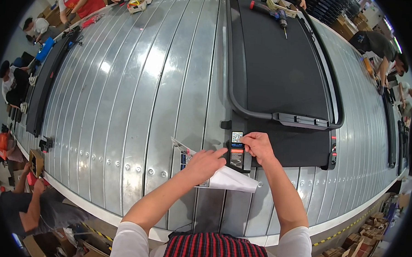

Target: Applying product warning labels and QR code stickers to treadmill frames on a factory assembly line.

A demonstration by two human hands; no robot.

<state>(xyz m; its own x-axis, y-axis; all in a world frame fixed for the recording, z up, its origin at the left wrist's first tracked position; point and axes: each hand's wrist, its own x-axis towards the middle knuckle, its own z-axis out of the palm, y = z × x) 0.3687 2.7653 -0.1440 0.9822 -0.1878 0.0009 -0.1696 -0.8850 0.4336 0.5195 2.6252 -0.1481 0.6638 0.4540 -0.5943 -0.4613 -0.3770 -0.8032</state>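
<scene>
A black treadmill frame lies before me, its flat end bearing a label (237, 136) with a square code and a red-and-white warning label (236, 157) below it. My right hand (259, 147) pinches at the right edge of the code label, thumb and index finger together. From the left, my left hand (206, 166) points its index finger toward the labels. Beneath its palm a white sticker sheet (233, 179) is curled, apparently held by fingers hidden from view. Printed stickers show on the sheet's left part.
A black handrail (257, 114) curves over the treadmill's dark deck (282, 63). On the far end rests a cordless drill (281, 16) beside a tray. Ribbed metal rollers (133, 102) form the work surface. Several people work along its edges; a long black part (49, 87) lies at left.
</scene>
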